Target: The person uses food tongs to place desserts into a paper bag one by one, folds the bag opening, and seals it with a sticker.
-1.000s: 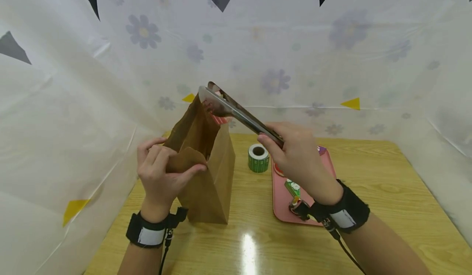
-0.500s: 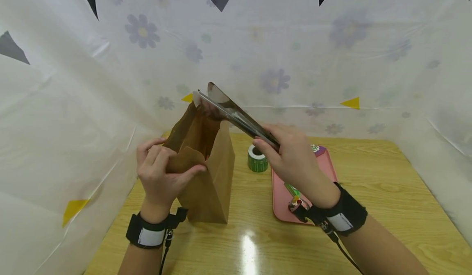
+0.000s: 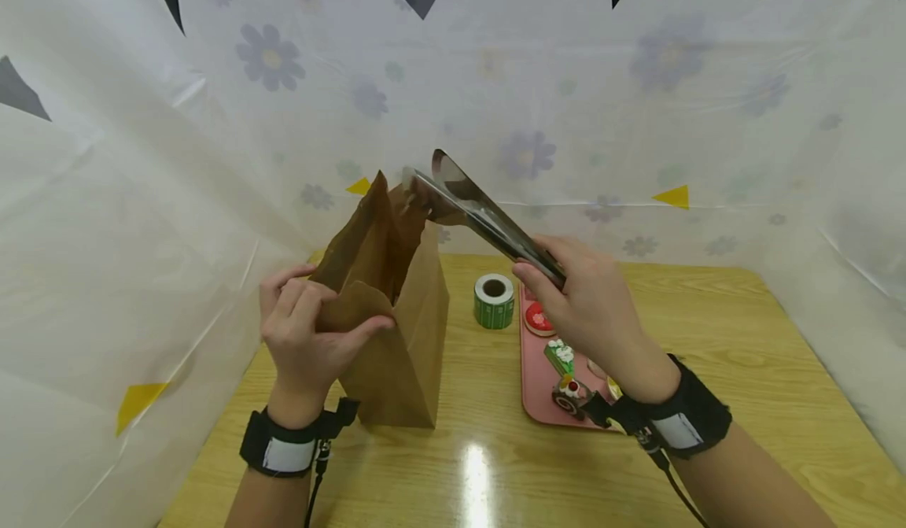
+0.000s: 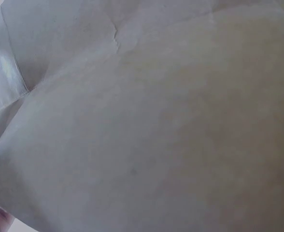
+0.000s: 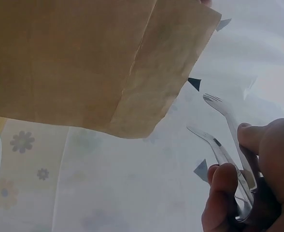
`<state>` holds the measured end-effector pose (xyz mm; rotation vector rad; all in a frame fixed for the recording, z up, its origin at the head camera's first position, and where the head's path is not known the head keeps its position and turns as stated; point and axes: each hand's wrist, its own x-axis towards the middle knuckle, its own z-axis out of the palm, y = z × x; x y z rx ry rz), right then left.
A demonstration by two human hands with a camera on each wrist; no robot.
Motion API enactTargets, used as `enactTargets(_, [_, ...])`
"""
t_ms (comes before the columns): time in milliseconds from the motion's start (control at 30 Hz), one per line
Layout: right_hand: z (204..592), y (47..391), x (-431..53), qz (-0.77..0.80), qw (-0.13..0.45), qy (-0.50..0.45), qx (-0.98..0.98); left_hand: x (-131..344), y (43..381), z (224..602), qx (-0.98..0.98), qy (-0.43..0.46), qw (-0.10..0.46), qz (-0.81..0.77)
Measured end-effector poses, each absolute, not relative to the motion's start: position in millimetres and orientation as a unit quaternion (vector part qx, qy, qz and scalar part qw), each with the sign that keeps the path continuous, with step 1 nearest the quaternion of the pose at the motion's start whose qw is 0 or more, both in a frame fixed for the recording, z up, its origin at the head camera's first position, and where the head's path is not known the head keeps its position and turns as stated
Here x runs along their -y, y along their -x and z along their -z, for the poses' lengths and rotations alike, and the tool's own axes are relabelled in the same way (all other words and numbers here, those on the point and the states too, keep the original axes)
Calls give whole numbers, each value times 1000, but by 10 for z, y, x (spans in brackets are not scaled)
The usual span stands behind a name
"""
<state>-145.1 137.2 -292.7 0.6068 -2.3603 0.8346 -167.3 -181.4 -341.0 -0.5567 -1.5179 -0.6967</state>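
Note:
A brown paper bag [image 3: 419, 331] stands upright on the table with its mouth open. My left hand [image 3: 311, 335] grips its near left rim, thumb on the outer front side. In my right hand [image 3: 591, 300] is a pair of metal tongs [image 3: 499, 229], tilted up and left, their ends at the bag's far right rim. The right wrist view shows the tongs' arms [image 5: 229, 121] spread apart with nothing between them, beside the bag's edge [image 5: 151, 92]. Brown paper [image 4: 142, 125] fills most of the left wrist view. What lies deep in the bag is hidden.
A pink tray [image 3: 534, 402] under my right forearm bears several small cakes, among them a red round one [image 3: 539, 319], a green slice [image 3: 561, 356] and a chocolate roll [image 3: 569, 396]. Between bag and tray stands a roll of green labels [image 3: 494, 312].
A red-and-white striped thing below the tong ends has gone from sight. The tongs have spread and shifted right, away from the bag's mouth. My left hand keeps its grip.

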Motion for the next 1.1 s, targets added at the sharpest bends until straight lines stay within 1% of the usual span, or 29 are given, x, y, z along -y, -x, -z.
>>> enactTargets(167, [2922, 1462, -1449, -296, 285, -218, 885, 1812, 1667, 3411, 666, 242, 635, 308])
enactTargets(733, [2986, 1390, -1787, -271, 254, -159, 915, 1822, 1648, 3404, 666, 231, 640, 307])
enactTargets(1100, [3105, 1342, -2032, -242, 248, -131, 929, 1826, 1659, 3413, 664, 232, 641, 309])
